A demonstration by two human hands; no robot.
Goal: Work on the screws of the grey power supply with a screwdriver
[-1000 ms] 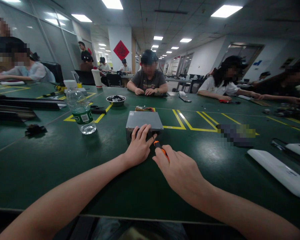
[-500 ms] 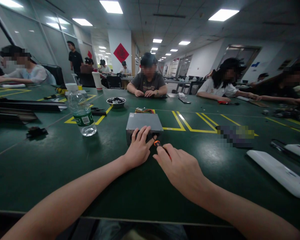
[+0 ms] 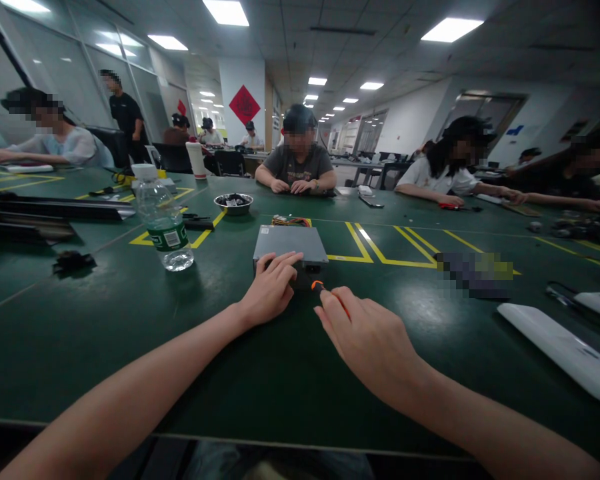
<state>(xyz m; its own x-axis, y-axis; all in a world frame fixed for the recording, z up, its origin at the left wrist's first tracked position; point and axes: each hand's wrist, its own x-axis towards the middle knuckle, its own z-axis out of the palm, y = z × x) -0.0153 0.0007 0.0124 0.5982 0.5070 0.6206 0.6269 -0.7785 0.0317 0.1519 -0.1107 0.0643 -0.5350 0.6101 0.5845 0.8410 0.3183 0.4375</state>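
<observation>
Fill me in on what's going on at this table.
A person's left hand rests against the near side of a grey metal box on the green table. Their right hand grips an orange-and-black tool, apparently a screwdriver, just in front of it; whether the tip touches is unclear. A bottle stands to the left.
</observation>
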